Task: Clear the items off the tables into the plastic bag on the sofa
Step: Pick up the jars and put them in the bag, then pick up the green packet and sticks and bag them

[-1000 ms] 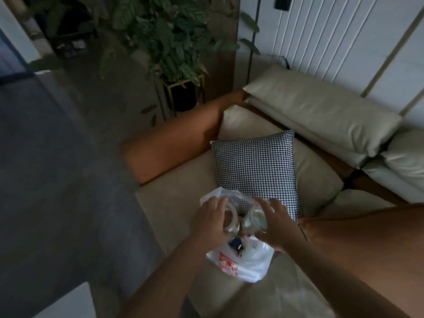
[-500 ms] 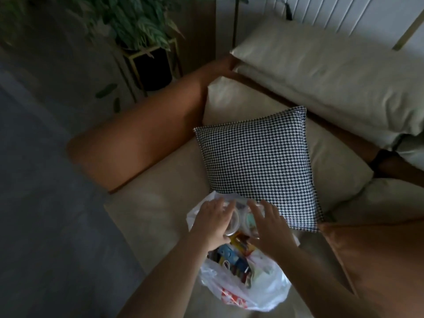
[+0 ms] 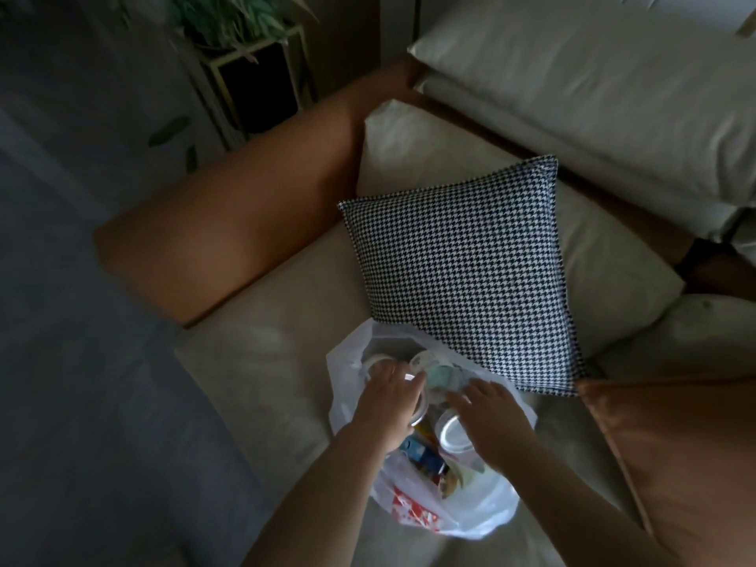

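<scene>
- Head view, dim room, looking down on a sofa corner; pale cream seat cushion carrying the load, tan leather armrest running along its left edge.
- White plastic bag lying open on the seat cushion, near its front edge; red print low on the bag's side; mouth gaping upward.
- Inside the bag: clear round containers with bright rims, a pale green one further back, and colourful small packets lower down; exact count of containers hard to tell.
- Left hand over the bag mouth, grip curled round the rim of a clear container.
- Right hand beside it, fingers spread and laid over another clear container; grip on it not plain, cannot tell whether grasping or merely resting.
- Houndstooth pillow, black and white, propped just behind the bag, its lower edge touching the bag's top.
- Cream back cushions stacked along the upper right; an orange-brown cushion at the right edge, near the bag.
- Grey floor to the left; a potted plant in a dark, gold-framed stand beyond the armrest, leaves overhanging.
</scene>
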Demonstrator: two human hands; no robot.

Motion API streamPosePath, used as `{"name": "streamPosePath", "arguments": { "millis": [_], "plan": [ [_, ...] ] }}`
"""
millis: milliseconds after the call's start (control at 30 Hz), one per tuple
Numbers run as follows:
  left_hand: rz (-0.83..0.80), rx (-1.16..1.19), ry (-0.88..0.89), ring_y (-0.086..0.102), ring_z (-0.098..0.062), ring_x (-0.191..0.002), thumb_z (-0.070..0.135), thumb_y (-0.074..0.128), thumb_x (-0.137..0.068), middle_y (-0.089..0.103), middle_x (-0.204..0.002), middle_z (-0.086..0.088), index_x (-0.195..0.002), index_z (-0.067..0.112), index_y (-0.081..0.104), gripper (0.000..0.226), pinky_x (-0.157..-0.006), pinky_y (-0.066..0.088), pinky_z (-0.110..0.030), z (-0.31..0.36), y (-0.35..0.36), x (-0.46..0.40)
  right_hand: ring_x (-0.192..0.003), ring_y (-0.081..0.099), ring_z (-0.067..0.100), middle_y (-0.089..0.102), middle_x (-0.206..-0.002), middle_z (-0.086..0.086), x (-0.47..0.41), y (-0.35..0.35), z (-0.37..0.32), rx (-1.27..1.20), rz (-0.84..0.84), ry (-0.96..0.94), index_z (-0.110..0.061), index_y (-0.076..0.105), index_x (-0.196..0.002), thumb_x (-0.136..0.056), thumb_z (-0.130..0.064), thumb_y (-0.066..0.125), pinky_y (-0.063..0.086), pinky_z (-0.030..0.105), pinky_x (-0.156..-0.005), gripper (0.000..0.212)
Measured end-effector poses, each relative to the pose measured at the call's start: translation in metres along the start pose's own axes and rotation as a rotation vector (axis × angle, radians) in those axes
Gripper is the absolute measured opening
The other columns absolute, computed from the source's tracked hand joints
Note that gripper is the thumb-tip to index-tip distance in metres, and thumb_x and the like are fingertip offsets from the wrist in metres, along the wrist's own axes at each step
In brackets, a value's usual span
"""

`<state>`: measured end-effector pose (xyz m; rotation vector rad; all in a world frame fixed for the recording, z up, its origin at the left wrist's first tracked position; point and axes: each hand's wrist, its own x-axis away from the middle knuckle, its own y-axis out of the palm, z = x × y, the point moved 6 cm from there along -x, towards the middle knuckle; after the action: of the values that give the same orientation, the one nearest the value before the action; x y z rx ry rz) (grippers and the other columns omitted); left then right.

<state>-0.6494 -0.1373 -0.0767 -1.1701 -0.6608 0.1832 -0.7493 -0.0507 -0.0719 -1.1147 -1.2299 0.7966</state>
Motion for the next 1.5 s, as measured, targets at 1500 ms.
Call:
{"name": "streamPosePath", "arguments": {
  "millis": [1500],
  "plan": [
    [0.146, 0.815, -1.292, 0.052, -0.017, -0.124, 0.053, 0.045, -0.091, 0.056, -0.132, 0.002, -0.120, 0.026, 0.060, 0.042, -0.103, 0.041, -0.030, 0.074, 0.113, 0.580, -0.070, 0.071, 0.014, 0.071, -0.078, 0.003, 0.298, -0.038, -0.351, 0.184, -0.109, -0.929, -0.017, 0.074, -0.079, -0.078, -0.047, 0.040, 0.055, 0.033, -0.063, 0.046]
  ]
}}
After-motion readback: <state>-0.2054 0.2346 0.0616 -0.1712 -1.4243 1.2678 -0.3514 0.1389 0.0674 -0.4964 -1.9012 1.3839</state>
